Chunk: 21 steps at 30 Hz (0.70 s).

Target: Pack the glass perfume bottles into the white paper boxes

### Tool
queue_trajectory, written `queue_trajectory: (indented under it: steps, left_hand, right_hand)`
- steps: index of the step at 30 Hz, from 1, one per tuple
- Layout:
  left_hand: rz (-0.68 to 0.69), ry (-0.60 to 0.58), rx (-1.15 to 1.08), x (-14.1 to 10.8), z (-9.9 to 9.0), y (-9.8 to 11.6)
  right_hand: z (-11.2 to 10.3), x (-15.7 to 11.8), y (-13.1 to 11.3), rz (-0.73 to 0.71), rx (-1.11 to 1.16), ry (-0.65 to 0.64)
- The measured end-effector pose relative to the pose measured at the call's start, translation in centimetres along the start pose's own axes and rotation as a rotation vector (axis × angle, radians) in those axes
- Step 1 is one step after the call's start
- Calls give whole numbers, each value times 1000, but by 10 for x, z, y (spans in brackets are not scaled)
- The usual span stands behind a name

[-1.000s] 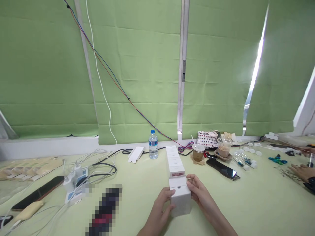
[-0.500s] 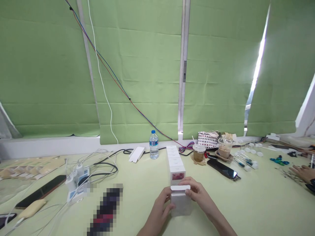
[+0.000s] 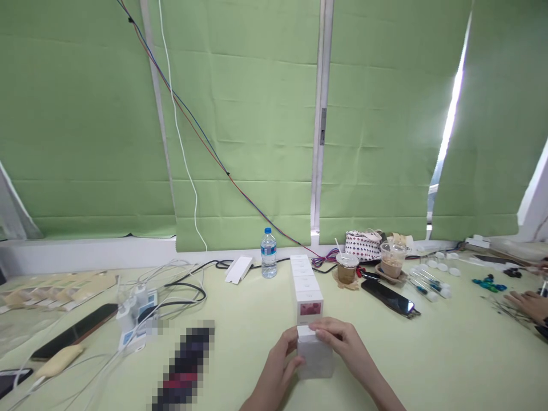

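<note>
A small white cardboard box (image 3: 315, 359) stands upright on the table close in front of me, its top flap now lying down. My left hand (image 3: 285, 357) grips the box's left side, thumb on the near face and fingers round behind. On the top right edge, my right hand (image 3: 336, 334) has its fingers bent over the flap, touching it. Just behind stands a row of white boxes (image 3: 305, 283), lined up away from me; the nearest bears a reddish picture on its face.
Behind stand a water bottle (image 3: 268, 254), a folded white card (image 3: 238, 269) and two drink cups, one an iced drink (image 3: 346, 268). A phone (image 3: 389, 298) lies to the right, a power strip (image 3: 132, 337) with cables to the left. Another person's hand (image 3: 528, 305) rests at far right.
The box's top flap, raised before, has gone down flat. My right hand has shifted left over the top; my left hand keeps its grip.
</note>
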<state>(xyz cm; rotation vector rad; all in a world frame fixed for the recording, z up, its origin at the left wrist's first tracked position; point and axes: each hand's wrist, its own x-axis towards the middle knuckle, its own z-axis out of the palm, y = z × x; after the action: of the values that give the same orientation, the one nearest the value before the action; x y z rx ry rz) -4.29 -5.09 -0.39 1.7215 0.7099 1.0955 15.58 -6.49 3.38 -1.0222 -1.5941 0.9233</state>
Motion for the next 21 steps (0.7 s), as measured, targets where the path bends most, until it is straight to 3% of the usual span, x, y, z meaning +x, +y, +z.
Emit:
queue_trajectory:
  steps: [10, 17, 21]
  left_hand:
    - [111, -22, 134, 0, -4, -14]
    - [320, 207, 293, -2, -1, -36]
    - [336, 240, 374, -3, 8, -36]
  right_hand:
    - [2, -2, 3, -39, -21, 13]
    - [5, -2, 4, -67, -52, 51]
    - [6, -2, 6, -80, -54, 41]
